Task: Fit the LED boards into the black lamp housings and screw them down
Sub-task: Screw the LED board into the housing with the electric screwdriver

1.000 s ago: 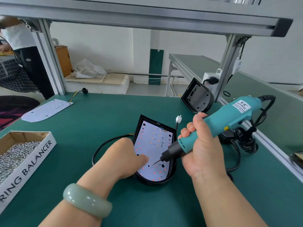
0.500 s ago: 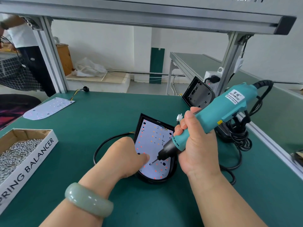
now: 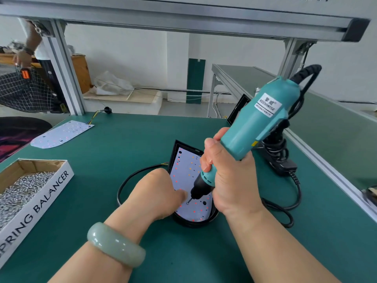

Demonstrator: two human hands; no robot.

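On the green surface [image 3: 126,144] the black lamp housing [image 3: 193,225] lies near the front edge, between the two forearms, with an LED board [image 3: 183,172] seated inside it. The right grip [image 3: 230,176] is clenched around a teal electric screwdriver [image 3: 253,123], which tilts up and to the right, its bit [image 3: 189,200] touching a screw in the near part of the board. The left grip [image 3: 155,193] rests on the board's left edge with fingers curled, one fingertip just beside the bit; whether it pinches anything cannot be told. A pale green bangle [image 3: 116,244] sits on the left wrist. A black cable [image 3: 130,176] loops out from the housing's left side. Well apart to the far left lies a second LED board [image 3: 61,134], and a cardboard box [image 3: 44,193] of screws [image 3: 18,190] stands at the left edge.
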